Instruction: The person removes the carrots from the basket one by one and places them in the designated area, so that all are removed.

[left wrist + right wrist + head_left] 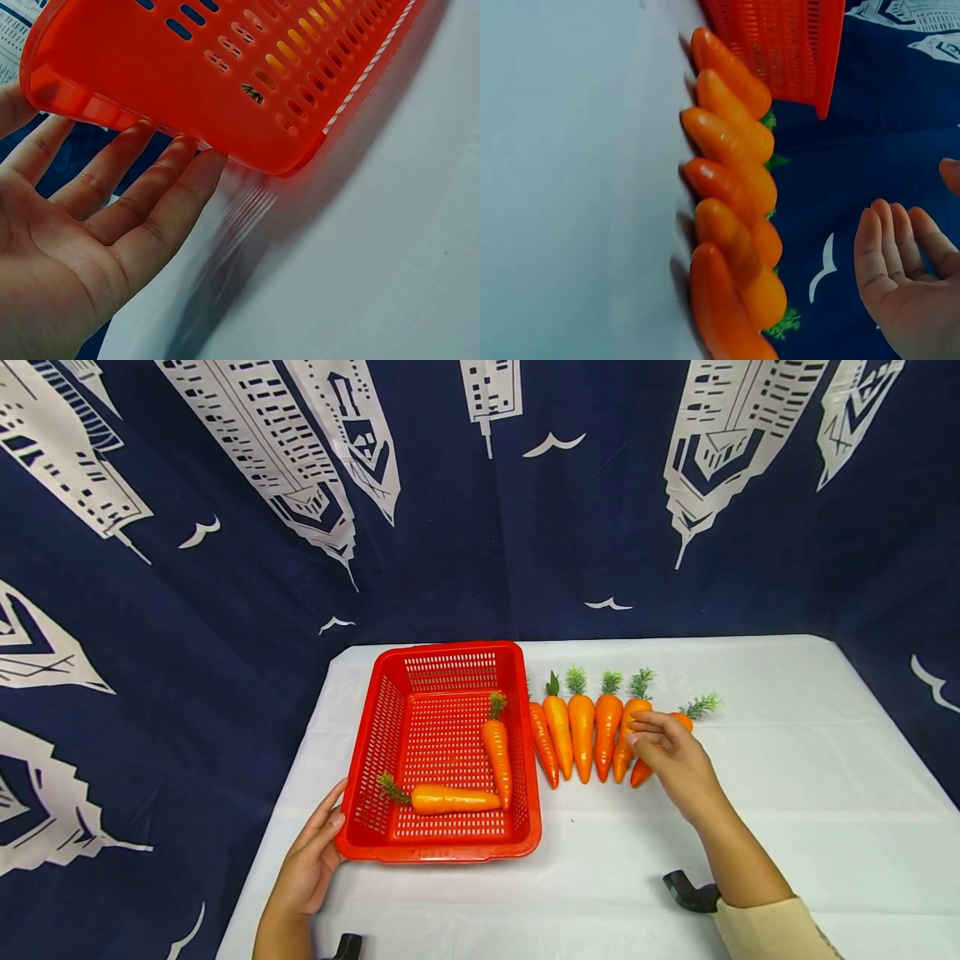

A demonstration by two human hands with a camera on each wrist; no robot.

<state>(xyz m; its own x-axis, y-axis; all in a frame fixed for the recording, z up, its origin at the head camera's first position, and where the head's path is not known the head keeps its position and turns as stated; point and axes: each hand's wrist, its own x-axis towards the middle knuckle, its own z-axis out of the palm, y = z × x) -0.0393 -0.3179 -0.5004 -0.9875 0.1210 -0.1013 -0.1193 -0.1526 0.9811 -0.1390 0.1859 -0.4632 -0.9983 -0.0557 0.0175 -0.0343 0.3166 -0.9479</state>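
Note:
A red plastic basket point(367, 727) with slotted walls holds two carrots. One carrot point(497, 752) lies lengthwise along its right side; the other carrot point(453, 799) lies crosswise near the front. My left hand point(307, 860) is at the basket's front left corner. In the left wrist view, its nearly straight fingers point(161, 217) touch the outer rim from below. My right hand point(678, 768) is over the right end of a row of carrots point(581, 739), partly hiding the rightmost carrot point(641, 772). Nothing shows between its loosely bent fingers, and the right wrist view shows them apart from the carrots.
A white cloth point(600, 877) covers the table. Behind it hangs a navy curtain point(450, 568) printed with white buildings and birds. The carrot row stands right beside the basket's right wall, green tops toward the curtain. Black pieces point(690, 893) sit at both wrists.

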